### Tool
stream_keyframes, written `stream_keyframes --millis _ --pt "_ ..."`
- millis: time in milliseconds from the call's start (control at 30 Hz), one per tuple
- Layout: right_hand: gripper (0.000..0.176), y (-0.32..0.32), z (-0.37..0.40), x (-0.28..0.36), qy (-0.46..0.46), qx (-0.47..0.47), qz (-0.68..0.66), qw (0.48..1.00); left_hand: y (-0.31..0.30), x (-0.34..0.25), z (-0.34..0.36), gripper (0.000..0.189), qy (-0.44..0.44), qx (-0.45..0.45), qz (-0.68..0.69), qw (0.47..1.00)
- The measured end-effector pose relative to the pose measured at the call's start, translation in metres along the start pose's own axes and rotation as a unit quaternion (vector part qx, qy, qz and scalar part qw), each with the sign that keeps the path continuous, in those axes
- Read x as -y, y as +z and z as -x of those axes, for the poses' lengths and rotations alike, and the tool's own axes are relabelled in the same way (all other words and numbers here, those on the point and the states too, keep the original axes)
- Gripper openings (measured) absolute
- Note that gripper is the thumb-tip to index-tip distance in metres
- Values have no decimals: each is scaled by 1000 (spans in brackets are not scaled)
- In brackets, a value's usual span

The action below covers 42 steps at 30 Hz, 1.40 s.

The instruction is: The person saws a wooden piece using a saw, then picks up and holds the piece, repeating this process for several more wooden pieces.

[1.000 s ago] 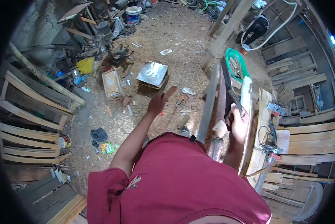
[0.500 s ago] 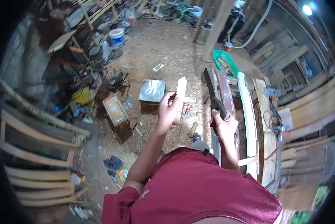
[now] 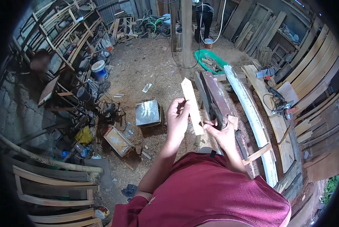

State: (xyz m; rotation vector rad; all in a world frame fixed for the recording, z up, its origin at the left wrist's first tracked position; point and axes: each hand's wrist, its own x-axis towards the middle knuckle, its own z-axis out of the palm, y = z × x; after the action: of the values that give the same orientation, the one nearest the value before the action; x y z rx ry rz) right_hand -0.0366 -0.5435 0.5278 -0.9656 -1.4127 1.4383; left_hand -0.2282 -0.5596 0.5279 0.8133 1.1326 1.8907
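My left hand (image 3: 178, 119) grips a short pale wood strip (image 3: 192, 108), pointed at its top end, with thumb and fingers around its left edge. My right hand (image 3: 223, 137) is closed around the handle of a dark hand saw (image 3: 216, 114). Its fingertips reach the strip's lower right corner. Part of the saw handle is hidden in the palm, and the dark blade runs up and away over the bench side. Beneath and beyond the saw lies a reddish-brown plank (image 3: 219, 92), with a small wood block (image 3: 233, 121) beside the right hand.
A white-painted board (image 3: 249, 104) and a board with power tools (image 3: 281, 108) lie to the right. A metal-topped box (image 3: 147, 112) stands left of my hands. A green basin (image 3: 198, 56) holds wood scraps. One person (image 3: 204, 19) is at the back, another (image 3: 40, 62) at left.
My right hand with the saw has come left to the lower end of the strip. The strip now leans the other way, its top to the left. The camera view has shifted.
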Motion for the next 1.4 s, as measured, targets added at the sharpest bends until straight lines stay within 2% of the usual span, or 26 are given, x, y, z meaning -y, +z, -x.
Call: stream_keyframes --millis 33,133,267,300,400,533,667,833,967,1067,1100,1200,1400 --pt "35 -3 -5 -6 -18 -2 -19 1000 7 2 -4 16 -7 5 -4 1000" --pt "34 -22 -17 -7 -4 -19 54 998 33 7 -14 15 -11 13 -6 1000" --pt "34 -55 -28 -8 -28 -27 29 999 68 6 -30 18 -27 2 21 999" --pt "34 -63 -29 -4 -9 -31 26 999 72 8 -40 22 -7 -5 -8 1000" --pt "33 -89 -33 0 -54 -36 5 998 96 3 -60 24 6 9 8 1000" --pt "34 -121 -26 10 -30 -71 67 995 120 14 -71 25 -30 100 17 994" --pt "31 -134 -12 10 -25 -145 128 981 137 18 -73 28 -110 156 21 981" --pt "27 -116 11 -1 -15 -224 8 975 132 38 -88 30 -170 231 13 958" --pt "22 -86 39 11 -21 -298 -33 954 140 35 -91 28 -233 296 11 926" --pt "20 -57 58 23 10 -345 63 937 135 24 -91 29 -253 348 -12 903" --pt "17 -47 62 19 14 -357 41 933 131 17 -88 29 -247 361 -25 899" --pt "18 -13 71 -5 29 -403 97 909 115 9 -73 26 -253 365 -19 896" --pt "22 64 107 -22 61 -473 -9 879 69 26 -54 28 -294 429 -35 854"
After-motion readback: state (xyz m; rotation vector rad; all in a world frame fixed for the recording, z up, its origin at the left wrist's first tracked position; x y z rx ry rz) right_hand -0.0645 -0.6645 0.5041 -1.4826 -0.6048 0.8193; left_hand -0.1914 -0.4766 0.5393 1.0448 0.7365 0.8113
